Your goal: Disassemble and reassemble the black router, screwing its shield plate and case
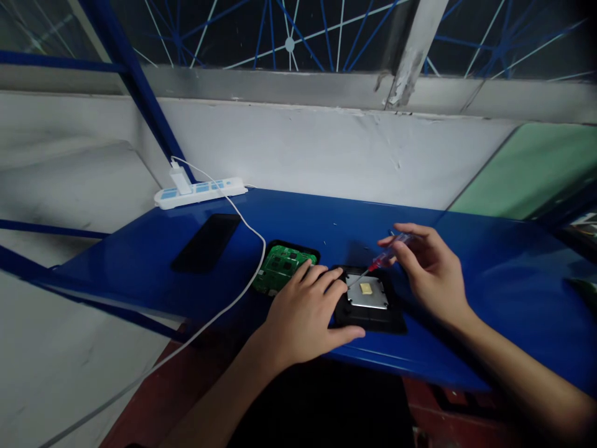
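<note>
My right hand grips the clear handle of a screwdriver, whose shaft slants down to the left edge of a silver metal plate. That plate lies in a black plastic cover and bears a small yellowish pad. Spread flat, my left hand rests with its fingertips at the cover's left side, close to the screwdriver tip. Behind those fingers sits a green circuit board in a black housing, partly hidden by the hand. Whether the tip sits in a screw is too small to tell.
Several tiny screws lie on the blue table. At the left is a flat black panel. A white power strip with a plugged-in charger stands at the back, and its white cable crosses the table toward me.
</note>
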Tool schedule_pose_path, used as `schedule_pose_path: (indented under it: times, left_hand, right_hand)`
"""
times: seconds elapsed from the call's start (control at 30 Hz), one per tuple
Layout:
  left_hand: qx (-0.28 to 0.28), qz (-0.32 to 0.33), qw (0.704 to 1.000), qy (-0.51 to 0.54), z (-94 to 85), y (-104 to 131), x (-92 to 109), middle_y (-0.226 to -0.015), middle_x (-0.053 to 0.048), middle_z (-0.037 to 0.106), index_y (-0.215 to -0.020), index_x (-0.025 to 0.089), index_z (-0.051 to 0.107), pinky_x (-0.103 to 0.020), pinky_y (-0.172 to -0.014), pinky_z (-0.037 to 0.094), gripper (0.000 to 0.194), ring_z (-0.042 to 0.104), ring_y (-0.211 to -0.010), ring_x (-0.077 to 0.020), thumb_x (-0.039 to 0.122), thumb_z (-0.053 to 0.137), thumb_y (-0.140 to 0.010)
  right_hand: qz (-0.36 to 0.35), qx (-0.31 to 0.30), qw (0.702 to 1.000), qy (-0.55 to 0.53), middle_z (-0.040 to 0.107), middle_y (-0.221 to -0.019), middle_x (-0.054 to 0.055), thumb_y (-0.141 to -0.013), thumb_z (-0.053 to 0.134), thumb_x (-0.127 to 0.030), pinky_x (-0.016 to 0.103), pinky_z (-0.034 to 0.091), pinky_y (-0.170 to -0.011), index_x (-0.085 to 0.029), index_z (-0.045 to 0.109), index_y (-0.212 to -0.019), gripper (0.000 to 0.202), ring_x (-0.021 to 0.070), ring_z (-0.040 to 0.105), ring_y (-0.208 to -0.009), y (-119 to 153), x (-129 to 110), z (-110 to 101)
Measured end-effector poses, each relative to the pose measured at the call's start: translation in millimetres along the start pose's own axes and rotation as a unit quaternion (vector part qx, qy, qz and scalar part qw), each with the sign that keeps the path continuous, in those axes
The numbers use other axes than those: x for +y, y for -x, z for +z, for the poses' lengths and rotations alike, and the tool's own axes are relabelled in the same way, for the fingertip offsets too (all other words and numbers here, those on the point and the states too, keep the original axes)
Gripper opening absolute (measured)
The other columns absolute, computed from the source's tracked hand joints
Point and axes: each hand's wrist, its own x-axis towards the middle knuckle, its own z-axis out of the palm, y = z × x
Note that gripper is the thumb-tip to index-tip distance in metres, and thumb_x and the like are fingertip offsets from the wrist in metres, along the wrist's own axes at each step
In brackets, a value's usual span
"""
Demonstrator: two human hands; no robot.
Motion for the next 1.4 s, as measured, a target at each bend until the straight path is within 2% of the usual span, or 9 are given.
schedule_pose_path:
  times: [0.37,0.6,0.9,1.2,1.4]
  left_hand:
    - [0.007,0.001,1.000,-0.004,0.9,0.0,-0.3,-0.141,-0.005,0.060,-0.118,0.020,0.062,-0.047,-0.120,0.026,0.059,0.052,-0.130,-0.0291,0.069,0.064,-0.084]
    - [0.012,0.002,1.000,-0.006,2.2,1.4,-0.4,-0.143,-0.005,0.058,-0.129,0.021,0.058,-0.049,-0.119,0.028,0.066,0.050,-0.131,-0.0302,0.070,0.061,-0.086]
    - [0.007,0.003,1.000,-0.009,1.0,1.0,-1.0,-0.143,-0.005,0.059,-0.127,0.020,0.060,-0.048,-0.120,0.027,0.065,0.051,-0.131,-0.0287,0.070,0.060,-0.087]
    - [0.009,0.008,1.000,-0.016,2.1,2.4,-0.7,-0.144,-0.005,0.058,-0.124,0.020,0.063,-0.048,-0.120,0.027,0.061,0.051,-0.131,-0.0291,0.070,0.059,-0.088]
    - [0.005,0.007,1.000,-0.011,1.3,2.3,-0.7,-0.144,-0.005,0.057,-0.124,0.021,0.063,-0.047,-0.120,0.028,0.060,0.051,-0.131,-0.0286,0.069,0.059,-0.088]
  right_hand:
    - [0.003,-0.001,1.000,0.007,0.074,-0.096,0.004,-0.093,0.063,-0.028,0.029,0.058,-0.066,-0.024,0.060,-0.119,0.026,0.0121,0.065,-0.067,1.6,3.3,-0.6]
    - [-0.004,-0.001,1.000,0.016,0.073,-0.096,0.003,-0.094,0.062,-0.028,0.028,0.057,-0.067,-0.025,0.059,-0.119,0.026,0.0117,0.064,-0.067,1.6,2.4,-1.8]
    - [-0.014,0.004,1.000,0.014,0.073,-0.095,0.003,-0.094,0.062,-0.026,0.028,0.057,-0.067,-0.025,0.060,-0.118,0.025,0.0110,0.064,-0.066,1.4,2.3,-0.8]
    - [-0.036,0.021,0.999,0.029,0.073,-0.094,0.003,-0.092,0.063,-0.022,0.027,0.057,-0.065,-0.023,0.060,-0.118,0.026,0.0108,0.065,-0.065,4.6,1.9,-1.3]
    - [-0.094,0.051,0.994,0.021,0.072,-0.091,0.002,-0.091,0.064,-0.017,0.027,0.057,-0.061,-0.023,0.061,-0.117,0.027,0.0109,0.067,-0.063,7.3,-0.6,-0.8]
